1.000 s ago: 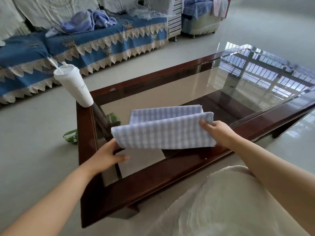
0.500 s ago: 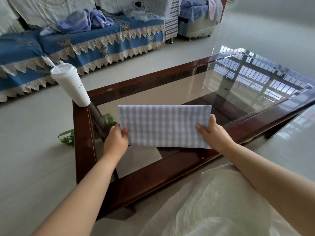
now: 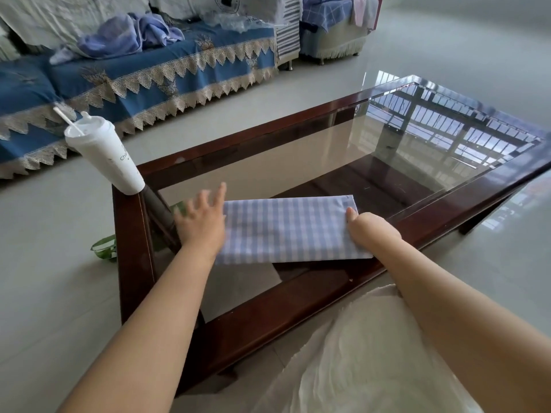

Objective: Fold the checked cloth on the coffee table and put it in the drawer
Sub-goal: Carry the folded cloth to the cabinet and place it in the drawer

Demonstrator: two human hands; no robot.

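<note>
- The white cup (image 3: pixel 105 155) with its straw stands on the desk's (image 3: pixel 298 296) near-left corner, close to the left hand (image 3: pixel 200 223). A careless sweep of that arm could tip it over, and any liquid inside might reach the fabric.
- The left hand lies flat with fingers spread on the left end of the checked cloth (image 3: pixel 286 229), holding nothing. Pressing sideways on smooth glass could slide the folded layers out of line.
- The cloth rests as a folded rectangle on the glass near the front rail. Lifted by one end only, the layers would likely fall open.
- The right hand (image 3: pixel 371 232) sits on the cloth's right end with fingers curled under; whether it pinches the edge I cannot tell.
- No drawer is visible, so carrying the cloth may loosen the fold.
</note>
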